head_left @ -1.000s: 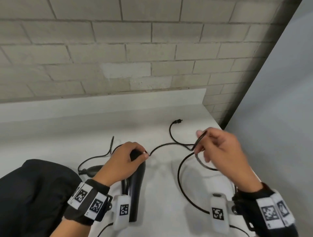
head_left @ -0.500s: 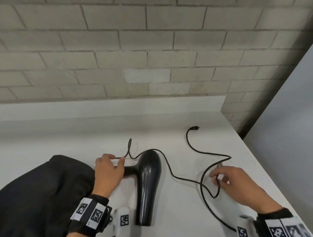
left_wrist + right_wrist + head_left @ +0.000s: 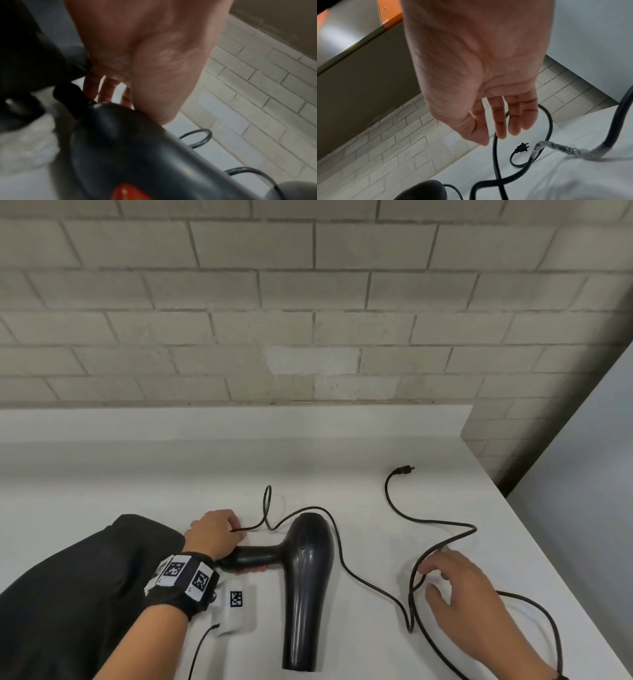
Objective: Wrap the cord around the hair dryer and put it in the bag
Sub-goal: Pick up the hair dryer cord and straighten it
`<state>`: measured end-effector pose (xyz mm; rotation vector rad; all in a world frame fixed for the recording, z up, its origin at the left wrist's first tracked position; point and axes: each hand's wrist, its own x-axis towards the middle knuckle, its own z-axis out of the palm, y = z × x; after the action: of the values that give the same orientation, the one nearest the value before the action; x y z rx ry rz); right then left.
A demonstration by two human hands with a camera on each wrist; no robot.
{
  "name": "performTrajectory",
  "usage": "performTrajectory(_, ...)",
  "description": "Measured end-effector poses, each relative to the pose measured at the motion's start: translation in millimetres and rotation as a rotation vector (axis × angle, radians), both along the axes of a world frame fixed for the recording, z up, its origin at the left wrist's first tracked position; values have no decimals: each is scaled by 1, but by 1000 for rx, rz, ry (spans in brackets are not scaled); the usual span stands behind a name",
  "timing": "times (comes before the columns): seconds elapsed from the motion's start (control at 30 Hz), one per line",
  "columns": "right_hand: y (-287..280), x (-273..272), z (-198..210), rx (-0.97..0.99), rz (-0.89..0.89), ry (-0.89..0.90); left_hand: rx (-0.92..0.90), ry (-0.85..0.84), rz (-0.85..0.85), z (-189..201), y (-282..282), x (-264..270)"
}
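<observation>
The black hair dryer (image 3: 308, 577) lies flat on the white table (image 3: 205, 474), nozzle toward me and handle pointing left. My left hand (image 3: 229, 530) sits at the handle's end with fingers curled, pinching the black cord (image 3: 340, 556) close to the handle. In the left wrist view the dryer handle (image 3: 128, 148) lies under that hand (image 3: 154, 54). The cord arcs over the dryer and loops at the right, ending in the plug (image 3: 404, 470). My right hand (image 3: 445, 580) hovers over that loop with straight fingers (image 3: 500, 121); the cord (image 3: 495, 155) passes behind them. The black bag (image 3: 85, 594) lies at the left.
A brick wall and a raised white ledge (image 3: 239, 422) close off the back. The table's right edge (image 3: 548, 559) runs diagonally beside a grey panel. A thicker cable with clear wrap (image 3: 556, 148) trails from my right wrist across the table.
My right hand came down from mid-air to the table and let go of the cord. My left hand slid from the dryer's body to the handle's end.
</observation>
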<state>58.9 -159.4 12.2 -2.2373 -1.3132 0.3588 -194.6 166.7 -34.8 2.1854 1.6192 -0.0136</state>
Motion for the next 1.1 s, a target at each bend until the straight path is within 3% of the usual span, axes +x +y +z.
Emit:
performTrajectory(0.07,1,-2,3,55,-32,14,7,-56,-34,-1,-1,0)
performTrajectory(0.2,5,-8,9,107,-14,65,0,-336,-61,20,-10,-8)
performTrajectory(0.3,9,-14,16,121,59,72,43,-611,-55,52,-20,-16)
performTrajectory(0.4,18,-21,25,139,108,67,-67,-924,-64,93,-41,-14)
performTrajectory(0.53,35,-36,48,197,161,90,-148,-1137,-123,137,-69,-6)
performTrajectory(0.7,58,-54,77,287,216,124,-278,-1278,-251,166,-97,8)
performTrajectory(0.9,98,-67,74,388,183,211,-385,-1377,-387,185,-127,31)
performTrajectory(1.1,111,-57,82,537,70,-78,-500,-1377,-489,192,-143,36)
